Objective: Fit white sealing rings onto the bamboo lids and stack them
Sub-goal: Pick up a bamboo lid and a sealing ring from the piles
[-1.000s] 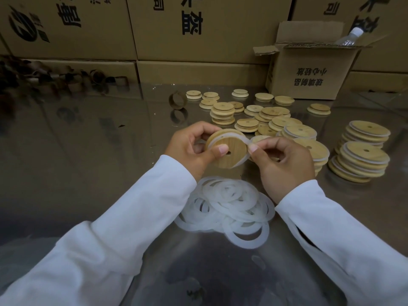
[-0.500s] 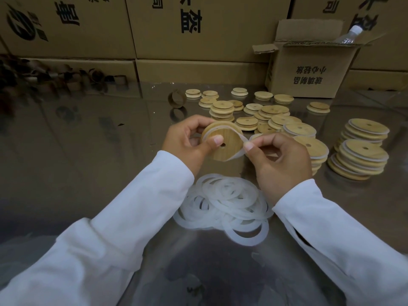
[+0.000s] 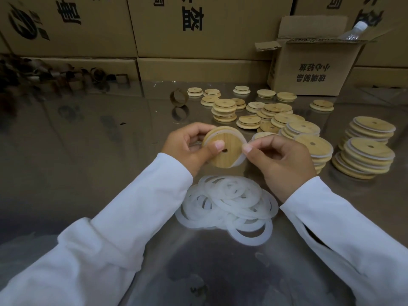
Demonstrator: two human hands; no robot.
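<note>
Centre frame: left hand (image 3: 187, 145) grips a bamboo lid (image 3: 227, 151); right hand (image 3: 284, 160) pinches its white sealing ring (image 3: 241, 159).

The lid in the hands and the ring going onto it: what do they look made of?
The lid looks like bamboo or light wood: tan, matte, faint straight grain, small centre hole. The ring looks like soft silicone or rubber, though that is uncertain: milky, translucent, bending where the right hand pulls it.

The left hand (image 3: 187, 146) grips a tilted bamboo lid (image 3: 227, 151), thumb on its face, while the right hand (image 3: 284, 160) pinches a white ring (image 3: 239, 160) at its right edge. Loose rings (image 3: 229, 204) lie piled just nearer on the table (image 3: 88, 151).
</note>
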